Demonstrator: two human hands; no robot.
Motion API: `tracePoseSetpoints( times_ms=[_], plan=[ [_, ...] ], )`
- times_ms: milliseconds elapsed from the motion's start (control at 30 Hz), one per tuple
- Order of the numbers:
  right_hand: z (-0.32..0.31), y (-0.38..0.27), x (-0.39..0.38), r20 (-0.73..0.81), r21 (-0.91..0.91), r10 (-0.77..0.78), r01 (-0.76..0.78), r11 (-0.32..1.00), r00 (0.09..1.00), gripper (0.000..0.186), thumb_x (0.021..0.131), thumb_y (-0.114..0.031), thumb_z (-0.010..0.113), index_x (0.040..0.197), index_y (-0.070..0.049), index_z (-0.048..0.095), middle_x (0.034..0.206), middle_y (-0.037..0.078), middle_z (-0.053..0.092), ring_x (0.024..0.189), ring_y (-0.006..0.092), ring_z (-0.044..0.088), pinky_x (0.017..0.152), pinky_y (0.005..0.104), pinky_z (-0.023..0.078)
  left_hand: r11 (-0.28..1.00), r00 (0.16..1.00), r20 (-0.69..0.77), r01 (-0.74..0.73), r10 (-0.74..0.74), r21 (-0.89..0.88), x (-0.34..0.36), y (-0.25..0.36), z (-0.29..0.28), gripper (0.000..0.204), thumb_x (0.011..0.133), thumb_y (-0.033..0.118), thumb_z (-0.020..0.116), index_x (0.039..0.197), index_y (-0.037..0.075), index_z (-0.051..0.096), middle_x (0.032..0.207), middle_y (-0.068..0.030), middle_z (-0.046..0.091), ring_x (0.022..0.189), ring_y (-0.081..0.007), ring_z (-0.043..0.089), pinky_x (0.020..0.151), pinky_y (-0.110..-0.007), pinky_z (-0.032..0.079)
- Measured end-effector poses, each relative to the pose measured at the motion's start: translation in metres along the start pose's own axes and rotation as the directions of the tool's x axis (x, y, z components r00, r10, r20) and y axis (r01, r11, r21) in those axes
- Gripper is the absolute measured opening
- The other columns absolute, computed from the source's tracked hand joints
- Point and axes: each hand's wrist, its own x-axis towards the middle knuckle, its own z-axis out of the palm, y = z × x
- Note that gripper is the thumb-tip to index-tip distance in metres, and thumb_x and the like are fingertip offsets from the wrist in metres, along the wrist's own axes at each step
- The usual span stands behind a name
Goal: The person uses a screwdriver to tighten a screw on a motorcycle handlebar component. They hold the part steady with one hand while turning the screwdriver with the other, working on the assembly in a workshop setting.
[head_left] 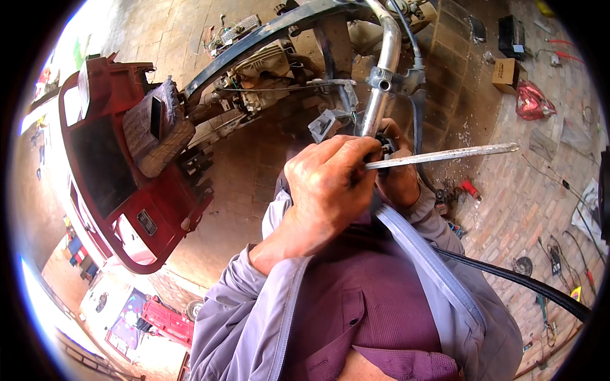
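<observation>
My left hand (pixel 330 181) is closed round the near end of a long, flat silver metal bar (pixel 451 154). The bar juts out to the right, with a rounded tip; whether it is a lever or a loose tool I cannot tell. Just beyond it, my right hand (pixel 401 181) has its fingers curled about a small black fitting (pixel 385 147) at the lower end of a chrome handlebar (pixel 380 105). The bar and my left hand hide part of this grip. A grey plastic housing (pixel 325 126) hangs left of the handlebar.
The bare vehicle frame (pixel 267 33) stretches ahead, with an engine (pixel 264 66) and cables. A red vehicle body panel (pixel 143 219) stands at left, bearing a phone (pixel 156 117). A cardboard box (pixel 506 76), red bag (pixel 534 101) and scattered tools lie on the brick floor at right.
</observation>
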Motion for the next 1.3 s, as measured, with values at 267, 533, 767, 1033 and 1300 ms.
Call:
tracePoseSetpoints(
  times_ms=[267, 533, 767, 1033, 1300],
  plan=[
    [0.005, -0.004, -0.001, 0.037, 0.082, 0.003, -0.006, 0.997, 0.999, 0.084, 0.085, -0.074, 0.052, 0.122, 0.001, 0.045, 0.106, 0.005, 0.057, 0.096, 0.0094, 0.055, 0.085, 0.0249, 0.047, 1.0, 0.999, 0.036, 0.001, -0.001, 0.014, 0.001, -0.003, 0.001, 0.032, 0.065, 0.0, 0.072, 0.094, 0.012, 0.069, 0.083, -0.0045, 0.063, 0.067, -0.0259, 0.065, 0.058, -0.036, 0.051],
    [0.002, 0.002, -0.003, 0.054, 0.12, -0.011, 0.004, 0.993, 0.999, 0.079, 0.088, -0.07, 0.052, 0.122, 0.001, 0.044, 0.106, 0.005, 0.057, 0.096, 0.0095, 0.055, 0.084, 0.0248, 0.046, 1.0, 0.999, 0.045, -0.005, 0.004, 0.024, 0.0, -0.004, 0.002, 0.027, 0.071, -0.007, 0.072, 0.094, 0.006, 0.071, 0.084, -0.0057, 0.065, 0.062, -0.0159, 0.06, 0.057, -0.027, 0.049],
    [0.001, 0.009, -0.001, 0.037, 0.212, -0.02, 0.011, 0.977, 0.999, 0.079, 0.089, -0.068, 0.052, 0.124, 0.002, 0.044, 0.108, 0.008, 0.057, 0.099, 0.0131, 0.057, 0.088, 0.0279, 0.047, 1.0, 1.0, 0.02, -0.001, 0.002, -0.013, 0.0, -0.005, 0.006, 0.033, 0.065, -0.003, 0.071, 0.095, 0.01, 0.068, 0.082, -0.0057, 0.063, 0.067, -0.0272, 0.065, 0.058, -0.036, 0.052],
    [-0.002, 0.015, -0.005, 0.031, 0.326, -0.015, 0.004, 0.945, 0.999, 0.079, 0.091, -0.067, 0.048, 0.13, 0.002, 0.039, 0.115, 0.012, 0.057, 0.106, 0.018, 0.059, 0.094, 0.0325, 0.047, 0.999, 0.999, 0.025, 0.021, -0.02, -0.044, 0.0, -0.001, 0.007, 0.021, 0.078, 0.0, 0.075, 0.097, 0.004, 0.069, 0.082, -0.0065, 0.064, 0.06, -0.0152, 0.057, 0.055, -0.027, 0.047],
    [0.007, 0.008, -0.004, -0.023, 0.325, 0.04, -0.03, 0.945, 0.999, 0.079, 0.085, -0.073, 0.05, 0.121, -0.003, 0.043, 0.108, 0.007, 0.055, 0.101, 0.015, 0.056, 0.09, 0.0294, 0.046, 0.997, 0.999, 0.039, 0.023, -0.02, -0.07, 0.002, -0.002, 0.005, 0.02, 0.079, 0.001, 0.075, 0.098, 0.004, 0.068, 0.081, -0.0065, 0.064, 0.059, -0.014, 0.056, 0.054, -0.026, 0.046]
  ],
)
